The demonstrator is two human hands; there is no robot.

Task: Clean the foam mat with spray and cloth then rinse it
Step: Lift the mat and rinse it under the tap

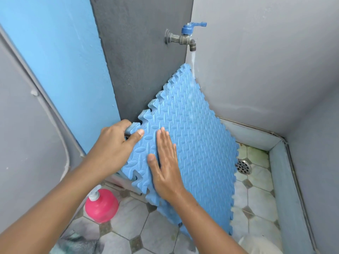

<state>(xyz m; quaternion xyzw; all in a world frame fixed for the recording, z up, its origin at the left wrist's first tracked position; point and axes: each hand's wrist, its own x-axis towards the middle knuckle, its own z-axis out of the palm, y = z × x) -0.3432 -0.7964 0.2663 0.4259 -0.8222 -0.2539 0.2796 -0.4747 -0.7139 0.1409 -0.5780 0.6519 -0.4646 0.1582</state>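
Observation:
A blue foam mat (194, 143) with a ribbed pattern and jigsaw edges stands tilted on a corner under the wall tap (185, 36). Water runs from the tap onto the mat's top corner and down its right side. My left hand (117, 143) grips the mat's left corner, thumb on the front and fingers curled behind. My right hand (165, 165) lies flat on the mat's face with straight fingers. A pink spray bottle (101, 205) stands on the floor at the lower left. A crumpled grey-green cloth (77, 242) lies at the bottom left edge.
The tiled floor (256, 180) is wet, with a round metal drain (243, 166) right of the mat. A low pale-blue kerb (278, 162) borders the wash area. Grey walls (256, 70) meet in the corner behind the tap; a blue wall (64, 61) rises at the left.

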